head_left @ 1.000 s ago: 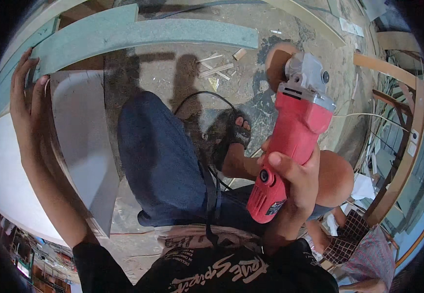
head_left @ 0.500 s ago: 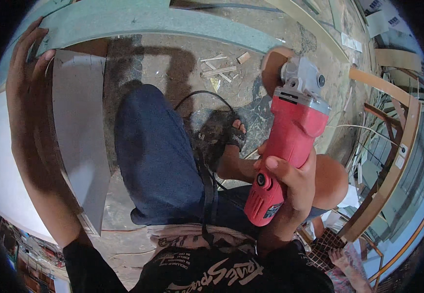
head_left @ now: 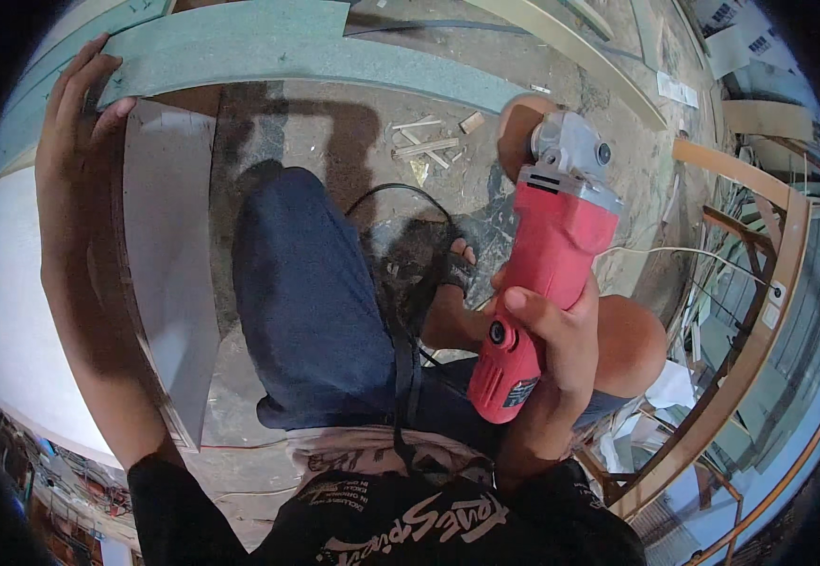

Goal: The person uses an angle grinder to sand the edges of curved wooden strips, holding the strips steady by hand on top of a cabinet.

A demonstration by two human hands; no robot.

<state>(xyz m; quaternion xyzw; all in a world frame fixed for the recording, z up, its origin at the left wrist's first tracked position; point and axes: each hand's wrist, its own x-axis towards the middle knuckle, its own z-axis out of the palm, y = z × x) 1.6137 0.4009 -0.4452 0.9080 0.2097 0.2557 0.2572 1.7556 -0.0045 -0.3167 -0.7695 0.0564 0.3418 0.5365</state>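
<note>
Red-and-silver angle grinder (head_left: 561,231), wrapped in my right grip (head_left: 566,340), slants lengthwise toward a curved, flat green board (head_left: 259,45), my half-open left grip (head_left: 75,118) at its left end.

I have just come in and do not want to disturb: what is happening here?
A person holds a red angle grinder in the right hand, its brown disc close by the right end of a long green board; I cannot tell whether they touch. The left hand is at the board's left end, beside a white panel. Wood scraps lie on the floor.
</note>
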